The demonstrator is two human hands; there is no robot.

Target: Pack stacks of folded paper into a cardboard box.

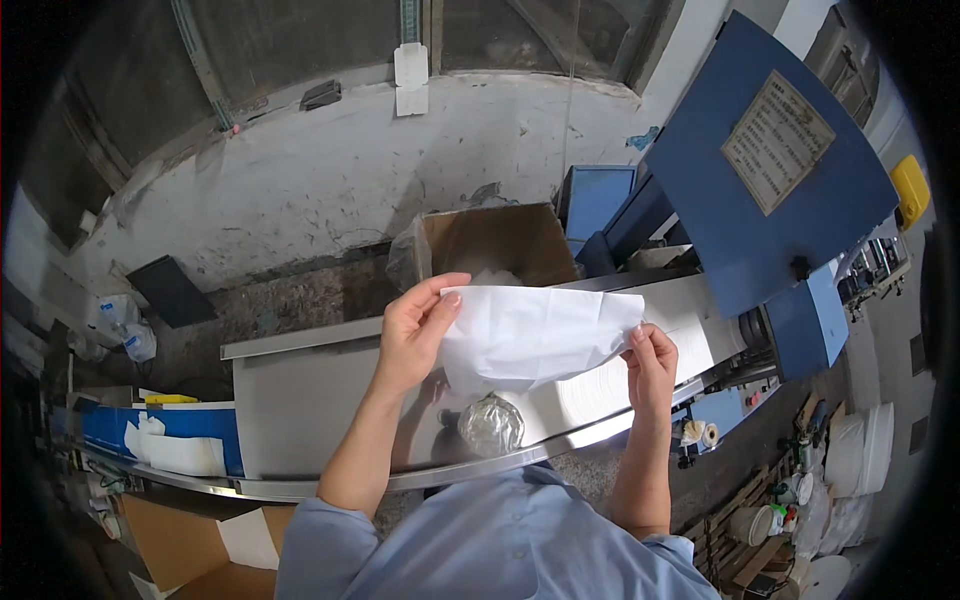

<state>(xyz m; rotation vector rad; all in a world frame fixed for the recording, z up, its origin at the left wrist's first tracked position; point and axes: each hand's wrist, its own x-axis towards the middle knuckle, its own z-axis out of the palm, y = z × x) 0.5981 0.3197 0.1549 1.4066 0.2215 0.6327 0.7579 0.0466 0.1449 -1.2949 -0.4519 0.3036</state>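
Over the grey metal work surface (310,410) I hold up a thin, creased white sheet (540,335); whether it is a single layer or a flat bag I cannot tell. My left hand (418,330) pinches its upper left corner between thumb and fingers. At its right edge, my right hand (652,362) grips the other end. The sheet hangs stretched between both hands. Below it, near the front edge, sits a round bundle in shiny clear wrap (490,426). To its right lie overlapping thin white pieces with rounded edges (600,392), partly hidden by the sheet and my right hand.
A blue machine with a large panel (770,160) stands at the right. Behind the surface is an open cardboard box (500,245) with a plastic liner. A blue belt (105,428) carrying crumpled white material (180,452) runs at the left. Another open carton (175,540) stands at lower left.
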